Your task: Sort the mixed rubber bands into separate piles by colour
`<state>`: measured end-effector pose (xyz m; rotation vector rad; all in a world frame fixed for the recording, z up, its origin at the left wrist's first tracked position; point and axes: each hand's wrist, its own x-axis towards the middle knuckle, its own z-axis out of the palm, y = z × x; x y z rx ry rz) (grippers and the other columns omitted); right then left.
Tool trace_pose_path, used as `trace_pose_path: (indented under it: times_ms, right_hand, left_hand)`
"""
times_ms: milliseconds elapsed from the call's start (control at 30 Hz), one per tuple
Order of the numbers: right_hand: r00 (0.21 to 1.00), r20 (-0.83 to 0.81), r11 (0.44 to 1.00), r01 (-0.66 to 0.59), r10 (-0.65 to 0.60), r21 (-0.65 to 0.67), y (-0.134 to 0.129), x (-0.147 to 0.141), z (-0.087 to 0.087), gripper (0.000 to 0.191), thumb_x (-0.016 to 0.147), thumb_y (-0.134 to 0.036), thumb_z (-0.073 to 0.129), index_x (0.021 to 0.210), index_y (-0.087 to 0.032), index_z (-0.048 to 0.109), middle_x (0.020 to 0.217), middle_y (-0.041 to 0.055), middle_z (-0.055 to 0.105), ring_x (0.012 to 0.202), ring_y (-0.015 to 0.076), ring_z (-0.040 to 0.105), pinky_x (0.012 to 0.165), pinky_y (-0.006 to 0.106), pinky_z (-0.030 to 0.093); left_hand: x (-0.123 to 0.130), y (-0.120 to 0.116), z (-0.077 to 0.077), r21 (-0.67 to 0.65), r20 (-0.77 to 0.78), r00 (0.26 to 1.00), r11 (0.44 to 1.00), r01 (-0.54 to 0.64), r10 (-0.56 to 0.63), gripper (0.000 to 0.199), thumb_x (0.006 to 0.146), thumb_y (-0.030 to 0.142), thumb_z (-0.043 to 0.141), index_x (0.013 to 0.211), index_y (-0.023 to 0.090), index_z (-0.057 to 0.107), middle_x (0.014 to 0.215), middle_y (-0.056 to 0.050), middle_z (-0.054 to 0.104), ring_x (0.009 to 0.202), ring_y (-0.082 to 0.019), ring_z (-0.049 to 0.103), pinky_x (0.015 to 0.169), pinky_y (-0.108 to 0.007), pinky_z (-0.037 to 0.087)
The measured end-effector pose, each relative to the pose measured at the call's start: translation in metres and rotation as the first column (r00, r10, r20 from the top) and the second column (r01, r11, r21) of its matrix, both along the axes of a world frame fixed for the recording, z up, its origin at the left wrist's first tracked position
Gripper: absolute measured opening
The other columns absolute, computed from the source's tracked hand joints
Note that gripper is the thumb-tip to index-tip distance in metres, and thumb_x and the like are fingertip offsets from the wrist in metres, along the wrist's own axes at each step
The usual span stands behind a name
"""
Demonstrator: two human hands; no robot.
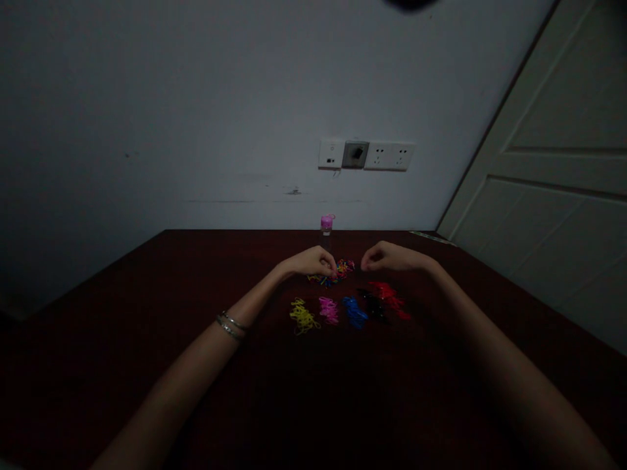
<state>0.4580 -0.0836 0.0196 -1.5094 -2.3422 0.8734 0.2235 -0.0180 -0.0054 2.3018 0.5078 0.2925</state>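
Note:
My left hand (316, 261) hovers at a mixed pile of multicoloured rubber bands (343, 267), its thumb and fingertips pinched together and partly covering the pile. Whatever is in that pinch is too small to make out. To the right of the pile, my right hand (385, 256) is closed with the fingers curled down, and its fingertips are too dark to show any hold. Nearer to me lie sorted heaps of rubber bands: yellow (304, 317), pink (328, 311), blue (354, 313), black (374, 304) and red (390, 298). The black and red heaps lie close together.
Behind the mixed pile stands a clear bottle with a pink cap (326, 222). The dark red table (147, 313) meets a pale wall with sockets (389, 156). A panelled door (553, 170) slants along the right side. The scene is dim.

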Motion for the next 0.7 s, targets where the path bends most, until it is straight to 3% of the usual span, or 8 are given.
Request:
trace_pose_path:
  times_ms: [300,500,700]
  right_hand:
    - [0.992,0.123,0.969,0.017,0.014,-0.247,0.009,-0.001,-0.019,0.020,0.059,-0.017,0.051,0.071,-0.011,0.065,0.059,0.0018,0.060,0.051,0.0095,0.048,0.049,0.021,0.035]
    - [0.995,0.091,0.947,-0.012,0.043,-0.321,0.016,0.007,-0.029,0.022,0.059,-0.017,0.051,0.076,-0.011,0.064,0.063,0.0027,0.061,0.055,0.0102,0.051,0.051,0.020,0.037]
    - [0.998,0.047,0.945,-0.026,0.043,-0.325,0.014,0.006,-0.026,0.024,0.059,-0.017,0.050,0.079,-0.012,0.062,0.068,0.0023,0.060,0.058,0.0099,0.052,0.051,0.019,0.037]
  left_hand:
    - [0.031,-0.013,-0.028,0.185,-0.054,0.991,0.976,-0.113,0.125,0.016,0.066,0.018,0.054,0.075,0.011,0.066,0.060,0.000,0.056,0.053,-0.007,0.044,0.052,-0.020,0.031]
    - [0.046,-0.017,-0.033,0.251,-0.065,0.987,0.959,-0.130,0.150,0.017,0.067,0.017,0.054,0.076,0.012,0.067,0.061,0.000,0.058,0.055,-0.008,0.048,0.054,-0.019,0.033]
    - [0.054,-0.019,-0.038,0.254,-0.025,0.995,0.963,-0.088,0.097,0.020,0.069,0.023,0.055,0.079,0.012,0.068,0.065,-0.001,0.061,0.059,-0.009,0.050,0.057,-0.019,0.035]
